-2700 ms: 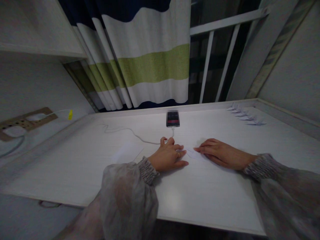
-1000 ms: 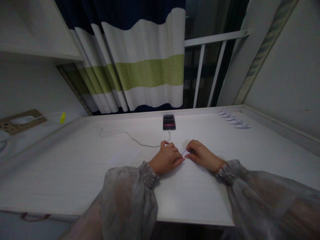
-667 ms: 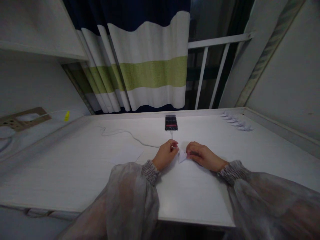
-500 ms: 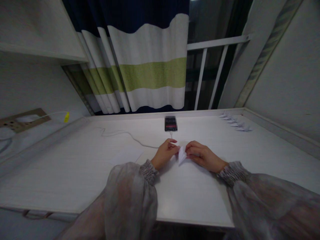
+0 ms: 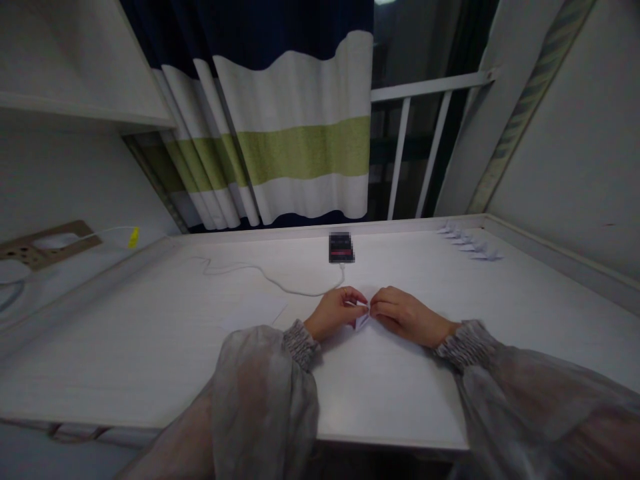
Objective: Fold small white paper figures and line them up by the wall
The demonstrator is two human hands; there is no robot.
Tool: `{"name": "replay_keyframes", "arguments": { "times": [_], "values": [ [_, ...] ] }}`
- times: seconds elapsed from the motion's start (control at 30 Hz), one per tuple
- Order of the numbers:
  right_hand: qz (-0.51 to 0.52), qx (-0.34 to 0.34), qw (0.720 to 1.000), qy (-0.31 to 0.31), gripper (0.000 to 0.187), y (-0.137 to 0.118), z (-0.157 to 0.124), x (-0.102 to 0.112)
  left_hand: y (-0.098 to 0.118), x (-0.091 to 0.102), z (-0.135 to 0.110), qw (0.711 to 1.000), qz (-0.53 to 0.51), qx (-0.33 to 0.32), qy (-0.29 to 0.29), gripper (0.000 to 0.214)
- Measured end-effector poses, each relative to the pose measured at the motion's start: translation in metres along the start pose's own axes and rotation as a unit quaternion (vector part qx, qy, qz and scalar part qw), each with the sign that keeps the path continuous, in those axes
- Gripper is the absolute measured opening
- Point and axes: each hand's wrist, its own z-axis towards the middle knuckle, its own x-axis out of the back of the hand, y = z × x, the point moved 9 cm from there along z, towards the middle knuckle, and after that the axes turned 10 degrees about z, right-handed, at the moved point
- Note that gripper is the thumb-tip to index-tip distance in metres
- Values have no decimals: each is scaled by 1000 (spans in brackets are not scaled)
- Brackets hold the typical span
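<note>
A small folded piece of white paper (image 5: 362, 320) is pinched between my hands, just above the white desk. My left hand (image 5: 336, 312) is closed on its left side, thumb and fingers covering most of it. From the right, my right hand (image 5: 407, 313) pinches the paper's edge, fingertips pressed together and nearly touching the left fingertips. Only the paper's lower part shows. Several folded paper cranes (image 5: 470, 243) stand in a row at the back right of the desk.
The white desk (image 5: 390, 400) spans the front. A phone (image 5: 341, 248) lies at the back, its white cable (image 5: 280, 283) running left. Flat white paper (image 5: 255, 312) lies left of my hands. A power strip (image 5: 47, 248) is on the left wall; a curtain (image 5: 300, 147) hangs behind.
My left fingers have moved over the paper and now cover more of it. My right fingertips have come closer to the left ones. The paper shows less than before.
</note>
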Motion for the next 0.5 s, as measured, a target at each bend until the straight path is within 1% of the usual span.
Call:
{"name": "replay_keyframes", "arguments": {
  "times": [0.17, 0.27, 0.33, 0.4, 0.5],
  "values": [
    [-28, 30, 999, -20, 22, -5, -2, -6, -4, 1, -1, 1000, 8, 21, -12, 21],
    [-34, 39, 999, -14, 21, -6, -3, -5, -5, 2, -1, 1000, 3, 20, -9, 21],
    [-37, 42, 998, -7, 19, -7, -4, -4, -4, 0, -1, 999, -31, 24, -16, 21],
    [-47, 44, 998, -10, 17, -8, -5, -4, -3, -4, -2, 995, -86, 31, -33, 21],
    [-94, 54, 994, -22, 19, -11, -6, -5, -3, -6, -3, 986, -154, 45, -43, 20]
  ]
}}
